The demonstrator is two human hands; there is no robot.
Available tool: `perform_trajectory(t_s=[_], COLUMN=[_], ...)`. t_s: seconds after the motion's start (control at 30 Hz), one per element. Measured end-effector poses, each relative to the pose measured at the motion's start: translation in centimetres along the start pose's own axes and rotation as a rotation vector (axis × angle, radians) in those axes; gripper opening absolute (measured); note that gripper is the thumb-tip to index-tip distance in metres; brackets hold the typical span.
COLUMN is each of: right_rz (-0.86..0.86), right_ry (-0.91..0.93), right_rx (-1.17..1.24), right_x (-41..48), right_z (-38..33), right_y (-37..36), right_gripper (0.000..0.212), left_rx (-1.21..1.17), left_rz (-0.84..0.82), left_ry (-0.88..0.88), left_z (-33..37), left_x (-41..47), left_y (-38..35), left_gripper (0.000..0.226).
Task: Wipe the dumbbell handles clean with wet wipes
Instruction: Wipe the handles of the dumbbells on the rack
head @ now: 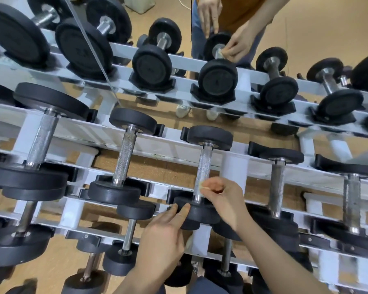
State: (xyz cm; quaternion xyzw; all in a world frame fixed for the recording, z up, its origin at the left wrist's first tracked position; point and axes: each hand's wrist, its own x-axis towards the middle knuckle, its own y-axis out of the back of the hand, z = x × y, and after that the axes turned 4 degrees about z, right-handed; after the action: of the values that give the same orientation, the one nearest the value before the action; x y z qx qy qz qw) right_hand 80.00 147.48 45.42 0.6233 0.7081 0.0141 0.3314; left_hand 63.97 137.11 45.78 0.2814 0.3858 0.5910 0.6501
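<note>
Across the rack's [170, 146] two rails, the dumbbell handle [204, 164] runs near to far. The right hand [223, 196] pinches the wet wipe [201, 184] against its near end, so the unwiped length likely lies ahead. The left hand's [164, 232] straight fingers press the near weight head [202, 214].

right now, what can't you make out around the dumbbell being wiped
- Wet wipe: head view, mostly hidden in the right hand's pinching fingers; only a pale edge shows.
- Handle: head view, near end covered by that hand.
- Numbers on the mirrored plates: head view, too blurred to read.
- Bottom-tier dumbbells: head view, cut off by the lower edge.
</note>
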Motion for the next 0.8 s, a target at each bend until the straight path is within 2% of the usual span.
perform_trajectory(t_s=[0.07, 0.13, 0.17, 0.27, 0.37, 0.43, 0.53, 0.63, 0.7, 0.8], right_rz=[-0.058, -0.049, 0.006, 0.313, 0.546, 0.645, 0.605, 0.544, 0.550, 0.528], right_ry=[-0.070, -0.043, -0.009, 0.053, -0.009, -0.087, -0.068, 0.127, 0.244, 0.224], right_rx=[0.019, 0.022, 0.041, 0.128, 0.233, 0.402, 0.459, 0.176, 0.074, 0.055], right_x=[-0.6, -0.4, 0.1, 3.5, 5.5, 4.9, 3.8, 3.4, 4.0, 5.3], right_z=[0.8, 0.6, 0.0, -2.2, -3.0, -2.9, -2.1, -1.6, -1.8, -2.6], right_y=[0.0, -0.1, -0.4, -1.7, -2.7, -3.1, -4.0, -4.9, -4.7, -3.8], right_gripper=[0.011, 0.007, 0.006, 0.004, 0.009, 0.004, 0.011, 0.026, 0.024, 0.017], left_rx=[0.011, 0.016, 0.019, 0.029, 0.022, 0.014, 0.016, 0.025, -0.051, -0.122], left_rz=[-0.001, -0.010, -0.016, -0.013, -0.016, -0.012, -0.018, 0.005, 0.049, 0.099], left_ry=[0.001, 0.004, 0.000, -0.007, -0.012, -0.004, 0.016, 0.029, 0.050, 0.076], left_z=[-0.2, -0.3, -0.3, -0.4, -0.5, -0.6, -0.6, -0.6, -0.2, 0.6], left_x=[0.0, 0.0, 0.0, 0.0, 0.1, 0.1, 0.2, 0.2, 0.2, 0.7], left_y=[-0.1, -0.1, -0.1, -0.1, -0.1, -0.2, -0.3, -0.2, -0.2, 0.1], left_gripper=[0.063, 0.063, 0.063, 0.060, 0.063, 0.065, 0.062, 0.053, 0.047, 0.038])
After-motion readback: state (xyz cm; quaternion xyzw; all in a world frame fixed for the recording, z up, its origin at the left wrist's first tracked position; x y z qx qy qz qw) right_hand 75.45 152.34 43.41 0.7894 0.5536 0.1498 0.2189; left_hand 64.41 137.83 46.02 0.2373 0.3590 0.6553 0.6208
